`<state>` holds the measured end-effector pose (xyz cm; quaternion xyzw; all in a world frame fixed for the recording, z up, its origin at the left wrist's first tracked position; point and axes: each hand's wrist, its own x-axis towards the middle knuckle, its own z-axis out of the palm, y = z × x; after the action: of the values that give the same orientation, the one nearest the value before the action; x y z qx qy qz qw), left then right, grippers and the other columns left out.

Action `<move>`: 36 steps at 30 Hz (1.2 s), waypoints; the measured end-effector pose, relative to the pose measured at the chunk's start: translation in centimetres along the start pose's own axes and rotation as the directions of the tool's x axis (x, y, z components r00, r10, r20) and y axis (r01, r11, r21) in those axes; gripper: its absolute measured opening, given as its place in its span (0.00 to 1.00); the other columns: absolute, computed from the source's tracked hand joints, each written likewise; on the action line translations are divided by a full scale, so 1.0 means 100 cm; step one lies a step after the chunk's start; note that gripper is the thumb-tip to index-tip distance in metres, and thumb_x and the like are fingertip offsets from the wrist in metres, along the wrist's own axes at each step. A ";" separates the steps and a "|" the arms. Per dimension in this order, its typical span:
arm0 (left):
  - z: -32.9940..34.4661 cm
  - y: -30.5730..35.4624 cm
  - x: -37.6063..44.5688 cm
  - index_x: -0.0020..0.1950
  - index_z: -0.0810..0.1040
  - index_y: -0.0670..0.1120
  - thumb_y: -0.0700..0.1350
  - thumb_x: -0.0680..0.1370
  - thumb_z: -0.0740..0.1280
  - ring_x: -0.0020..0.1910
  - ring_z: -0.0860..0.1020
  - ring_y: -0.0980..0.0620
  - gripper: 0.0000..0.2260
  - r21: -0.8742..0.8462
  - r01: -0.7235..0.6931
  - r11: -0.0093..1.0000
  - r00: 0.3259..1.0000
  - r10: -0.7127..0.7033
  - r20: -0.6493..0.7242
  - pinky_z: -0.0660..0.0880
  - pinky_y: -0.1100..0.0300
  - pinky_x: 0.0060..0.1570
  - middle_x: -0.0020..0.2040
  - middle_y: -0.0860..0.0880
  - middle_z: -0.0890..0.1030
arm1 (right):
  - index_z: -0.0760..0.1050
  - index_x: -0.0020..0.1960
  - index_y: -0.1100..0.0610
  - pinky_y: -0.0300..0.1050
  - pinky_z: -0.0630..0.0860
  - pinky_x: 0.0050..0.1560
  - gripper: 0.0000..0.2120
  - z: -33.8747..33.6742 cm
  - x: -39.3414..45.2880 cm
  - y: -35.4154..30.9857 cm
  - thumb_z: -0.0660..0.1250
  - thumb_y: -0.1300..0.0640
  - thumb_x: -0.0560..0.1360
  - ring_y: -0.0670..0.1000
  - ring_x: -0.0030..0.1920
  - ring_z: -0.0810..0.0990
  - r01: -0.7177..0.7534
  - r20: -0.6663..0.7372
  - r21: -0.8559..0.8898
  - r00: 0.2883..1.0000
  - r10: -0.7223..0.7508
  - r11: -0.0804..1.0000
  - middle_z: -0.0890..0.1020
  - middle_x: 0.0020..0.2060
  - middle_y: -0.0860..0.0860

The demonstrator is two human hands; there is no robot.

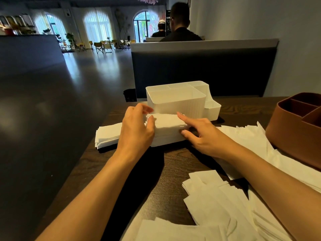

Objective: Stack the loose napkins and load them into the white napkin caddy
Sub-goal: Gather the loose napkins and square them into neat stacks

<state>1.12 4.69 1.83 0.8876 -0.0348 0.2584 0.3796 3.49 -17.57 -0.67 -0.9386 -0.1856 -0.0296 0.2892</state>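
A thick stack of white napkins [166, 126] lies on the dark wooden table [166, 171], just in front of the white napkin caddy [177, 100]. My left hand [137, 129] clasps the stack's left end, thumb on top. My right hand [199, 131] presses its right end, index finger along the top edge and thumb at the side. The caddy's large front compartment looks empty. A second neat napkin stack [108, 136] lies to the left, partly behind my left hand. Loose napkins [217, 202] are spread over the near right of the table.
A brown divided caddy [298, 124] stands at the right edge, with more loose napkins [246, 136] beside it. The table's left edge drops to the dark floor. A dark booth back [205, 72] rises behind the table, with a seated person beyond it.
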 end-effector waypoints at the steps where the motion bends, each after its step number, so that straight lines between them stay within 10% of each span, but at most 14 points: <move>1: -0.002 0.002 -0.001 0.60 0.78 0.50 0.45 0.82 0.67 0.55 0.78 0.54 0.06 0.019 -0.037 0.999 0.999 0.037 -0.024 0.75 0.62 0.53 0.59 0.51 0.75 | 0.51 0.80 0.34 0.55 0.66 0.74 0.30 0.000 0.000 -0.001 0.60 0.44 0.82 0.54 0.75 0.63 0.000 0.006 -0.005 1.000 0.000 1.000 0.65 0.76 0.53; 4: -0.007 0.014 -0.007 0.57 0.79 0.49 0.43 0.81 0.68 0.43 0.78 0.59 0.05 -0.043 -0.200 0.979 0.980 0.200 -0.022 0.78 0.65 0.45 0.52 0.53 0.79 | 0.52 0.81 0.37 0.59 0.63 0.75 0.31 -0.005 -0.004 -0.004 0.61 0.45 0.82 0.53 0.75 0.60 0.038 -0.035 -0.052 0.999 -0.039 0.998 0.67 0.76 0.50; 7: -0.013 0.028 -0.015 0.57 0.78 0.50 0.42 0.82 0.67 0.39 0.83 0.53 0.06 -0.235 -0.274 0.933 0.907 0.332 0.260 0.83 0.57 0.41 0.48 0.55 0.81 | 0.50 0.80 0.34 0.58 0.63 0.73 0.31 -0.011 -0.010 -0.010 0.61 0.42 0.81 0.54 0.73 0.58 0.063 -0.081 -0.207 0.993 -0.082 0.976 0.61 0.72 0.49; 15: -0.015 0.033 -0.023 0.53 0.82 0.52 0.57 0.81 0.67 0.39 0.76 0.56 0.10 -0.130 -0.143 0.981 0.395 0.177 0.901 0.73 0.62 0.42 0.43 0.50 0.81 | 0.72 0.58 0.50 0.45 0.78 0.40 0.08 -0.032 -0.031 -0.029 0.60 0.48 0.84 0.50 0.44 0.79 0.187 -0.098 -0.302 0.969 -0.226 0.935 0.81 0.48 0.51; 25: -0.009 0.066 -0.052 0.59 0.74 0.58 0.78 0.64 0.65 0.45 0.77 0.59 0.32 0.113 -0.296 0.948 0.417 0.022 0.909 0.75 0.62 0.44 0.49 0.60 0.77 | 0.68 0.31 0.47 0.46 0.67 0.31 0.24 -0.025 -0.026 -0.039 0.55 0.43 0.85 0.47 0.29 0.72 0.249 0.115 -0.395 0.968 -0.222 0.884 0.75 0.28 0.46; 36: -0.001 0.061 -0.052 0.51 0.80 0.58 0.57 0.76 0.75 0.45 0.80 0.59 0.08 -0.166 -0.138 0.976 0.354 0.205 0.913 0.78 0.62 0.45 0.46 0.58 0.83 | 0.82 0.45 0.50 0.43 0.74 0.38 0.18 -0.014 -0.019 -0.029 0.59 0.45 0.84 0.46 0.34 0.77 0.271 0.139 -0.275 0.961 -0.240 0.923 0.82 0.35 0.47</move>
<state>-5.05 -0.29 3.38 0.8592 -0.3412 -0.2450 0.2921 0.72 -16.73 1.74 -0.9389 -0.3146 -0.0460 0.1316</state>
